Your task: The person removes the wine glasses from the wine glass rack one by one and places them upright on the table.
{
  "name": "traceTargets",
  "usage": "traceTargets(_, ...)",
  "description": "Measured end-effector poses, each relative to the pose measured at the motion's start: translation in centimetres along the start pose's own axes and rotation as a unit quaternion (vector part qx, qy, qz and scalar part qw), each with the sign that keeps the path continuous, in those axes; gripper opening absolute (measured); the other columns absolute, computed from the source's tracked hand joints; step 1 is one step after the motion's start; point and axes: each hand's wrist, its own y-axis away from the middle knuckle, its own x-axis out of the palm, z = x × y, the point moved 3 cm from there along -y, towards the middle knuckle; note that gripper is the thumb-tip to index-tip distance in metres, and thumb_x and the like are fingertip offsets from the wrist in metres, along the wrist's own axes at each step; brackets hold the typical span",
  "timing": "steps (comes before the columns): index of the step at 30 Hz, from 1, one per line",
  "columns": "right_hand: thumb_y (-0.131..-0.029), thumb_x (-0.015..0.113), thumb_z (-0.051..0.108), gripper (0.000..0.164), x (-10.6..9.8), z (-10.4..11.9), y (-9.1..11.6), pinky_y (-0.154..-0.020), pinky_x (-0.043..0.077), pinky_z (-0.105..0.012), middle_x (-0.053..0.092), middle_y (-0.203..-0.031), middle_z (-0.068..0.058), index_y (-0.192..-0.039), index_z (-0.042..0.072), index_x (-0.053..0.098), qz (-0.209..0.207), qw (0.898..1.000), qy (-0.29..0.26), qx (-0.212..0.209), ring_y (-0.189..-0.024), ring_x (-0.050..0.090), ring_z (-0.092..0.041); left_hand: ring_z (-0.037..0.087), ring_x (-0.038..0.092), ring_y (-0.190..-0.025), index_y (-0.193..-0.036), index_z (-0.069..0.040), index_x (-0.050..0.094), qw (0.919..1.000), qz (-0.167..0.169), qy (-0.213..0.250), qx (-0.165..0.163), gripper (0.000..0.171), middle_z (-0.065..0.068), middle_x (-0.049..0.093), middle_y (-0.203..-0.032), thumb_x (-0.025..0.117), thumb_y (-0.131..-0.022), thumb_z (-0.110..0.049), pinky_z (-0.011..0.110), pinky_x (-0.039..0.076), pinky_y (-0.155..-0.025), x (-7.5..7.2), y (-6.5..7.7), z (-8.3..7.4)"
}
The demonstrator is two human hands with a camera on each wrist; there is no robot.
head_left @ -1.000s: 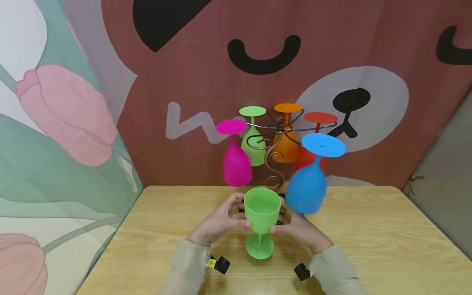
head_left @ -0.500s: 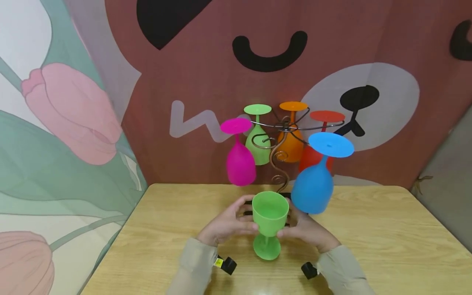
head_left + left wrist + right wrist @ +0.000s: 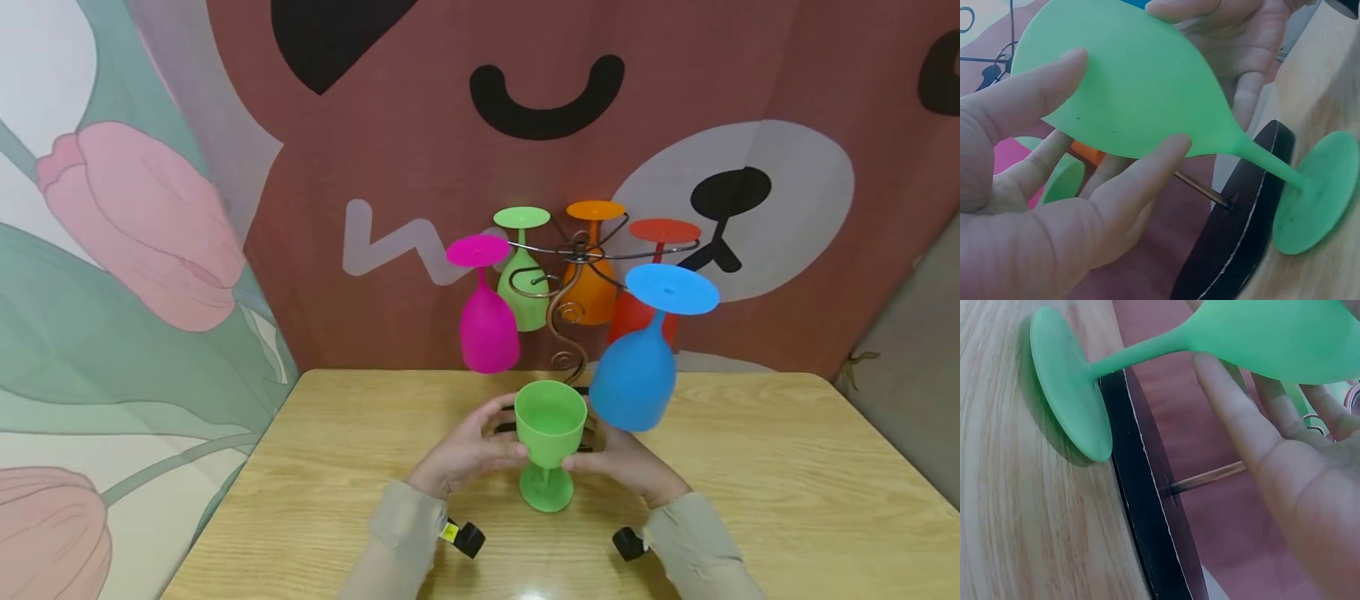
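Note:
A green goblet (image 3: 551, 433) stands upright, bowl up, in front of the rack, held between both hands. My left hand (image 3: 474, 450) grips the left side of its bowl, thumb toward me and fingers spread behind. On the other side, my right hand (image 3: 630, 461) holds the bowl the same way; some of its fingers are hidden behind the goblet. In the right wrist view, the goblet's round foot (image 3: 1069, 387) is close to the tabletop; whether it touches, I cannot tell. Behind it, a wire rack (image 3: 580, 252) bears several upside-down goblets.
Pink (image 3: 489, 329), pale green (image 3: 525, 292), orange (image 3: 590, 292), red (image 3: 630, 321) and blue (image 3: 636, 379) goblets hang by their feet. The blue one hangs close above my right hand. The rack's black base (image 3: 1235, 219) sits on the wooden table (image 3: 337, 467), before a printed cloth (image 3: 420, 125).
The hands keep their hold on the green goblet. Its foot has shifted slightly away from me, toward the rack. The head view has also shifted a little; the hanging goblets stay put.

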Motion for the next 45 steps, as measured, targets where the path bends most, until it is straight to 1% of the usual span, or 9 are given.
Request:
traceTargets(6, -0.09, 0.077, 0.012, 0.08, 0.0, -0.1, -0.2, -0.106, 0.044, -0.043, 0.04, -0.153, -0.02, -0.154, 0.005, 0.029, 0.0, 1.0, -0.008, -0.004, -0.135, 0.046, -0.042, 0.034, 0.053, -0.129, -0.157, -0.01, 0.032, 0.9998, -0.001, 0.014, 0.013, 0.076, 0.025, 0.038, -0.15, 0.067, -0.092, 0.007, 0.046, 0.052, -0.101, 0.0, 0.0, 0.2)
traceTargets(10, -0.091, 0.076, 0.011, 0.079, 0.0, -0.2, -0.3, -0.106, 0.045, -0.042, 0.041, -0.153, -0.02, -0.155, 0.006, 0.03, 0.001, 1.0, -0.01, -0.008, -0.134, 0.048, -0.038, 0.033, 0.053, -0.13, -0.156, -0.008, 0.031, 0.9996, -0.003, 0.021, 0.018, 0.075, 0.025, 0.039, -0.15, 0.066, -0.092, 0.007, 0.045, 0.052, -0.101, -0.1, 0.0, 0.2)
traceTargets(17, -0.092, 0.073, 0.009, 0.08, 0.0, -0.4, -0.2, -0.105, 0.046, -0.034, 0.039, -0.155, -0.02, -0.157, 0.008, 0.027, -0.006, 1.0, -0.003, -0.017, -0.135, 0.047, -0.029, 0.036, 0.05, -0.133, -0.153, -0.006, 0.032, 0.9992, -0.017, 0.026, 0.025, 0.072, 0.024, 0.038, -0.151, 0.068, -0.092, 0.004, 0.045, 0.052, -0.102, -0.2, -0.4, 0.5)
traceTargets(20, -0.092, 0.073, 0.009, 0.079, -0.1, -0.6, -0.2, -0.105, 0.045, -0.036, 0.039, -0.155, -0.018, -0.157, 0.009, 0.027, -0.013, 1.0, 0.004, -0.019, -0.138, 0.044, -0.031, 0.036, 0.049, -0.134, -0.153, -0.006, 0.033, 0.999, -0.019, 0.028, 0.03, 0.071, 0.023, 0.037, -0.152, 0.069, -0.092, 0.001, 0.045, 0.051, -0.103, -0.3, -0.5, 0.7)
traceTargets(23, -0.093, 0.072, 0.009, 0.079, 0.0, -0.7, -0.3, -0.107, 0.043, -0.043, 0.039, -0.155, -0.018, -0.157, 0.009, 0.028, -0.017, 1.0, 0.003, -0.015, -0.139, 0.042, -0.038, 0.033, 0.051, -0.132, -0.152, -0.006, 0.033, 0.9985, -0.022, 0.033, 0.037, 0.069, 0.023, 0.037, -0.151, 0.069, -0.093, 0.0, 0.046, 0.051, -0.103, -0.3, -0.6, 0.9)
traceTargets(27, -0.094, 0.072, 0.011, 0.079, 0.1, -1.0, -0.1, -0.11, 0.038, -0.051, 0.037, -0.156, -0.02, -0.157, 0.007, 0.026, -0.011, 1.0, -0.005, -0.002, -0.14, 0.04, -0.045, 0.029, 0.054, -0.127, -0.15, -0.005, 0.035, 0.9976, -0.027, 0.052, 0.038, 0.061, 0.022, 0.037, -0.15, 0.064, -0.096, -0.001, 0.048, 0.051, -0.103, -0.3, -0.4, 1.1)
traceTargets(31, -0.094, 0.072, 0.01, 0.08, 0.3, -1.2, 0.0, -0.112, 0.034, -0.057, 0.035, -0.157, -0.02, -0.158, 0.008, 0.024, -0.001, 1.0, -0.015, -0.003, -0.141, 0.037, -0.046, 0.028, 0.054, -0.126, -0.149, -0.005, 0.037, 0.9967, -0.03, 0.067, 0.035, 0.055, 0.023, 0.036, -0.151, 0.059, -0.099, -0.002, 0.05, 0.05, -0.104, -0.1, -0.2, 1.1)
traceTargets(38, -0.093, 0.072, 0.01, 0.082, 0.4, -1.1, -0.2, -0.111, 0.034, -0.058, 0.035, -0.158, -0.017, -0.159, 0.012, 0.024, 0.004, 1.0, -0.014, -0.017, -0.143, 0.034, -0.044, 0.028, 0.054, -0.126, -0.147, -0.005, 0.04, 0.9968, -0.033, 0.062, 0.037, 0.05, 0.024, 0.036, -0.151, 0.056, -0.1, -0.006, 0.052, 0.049, -0.104, -0.1, -0.2, 0.6)
traceTargets(45, -0.093, 0.073, 0.009, 0.084, 0.3, -1.1, -0.2, -0.112, 0.034, -0.056, 0.035, -0.158, -0.017, -0.159, 0.011, 0.022, 0.003, 1.0, -0.01, -0.009, -0.142, 0.037, -0.042, 0.027, 0.054, -0.126, -0.146, -0.005, 0.041, 0.9971, -0.032, 0.051, 0.047, 0.046, 0.023, 0.038, -0.15, 0.054, -0.102, -0.006, 0.053, 0.049, -0.103, 0.2, -0.2, 0.0)
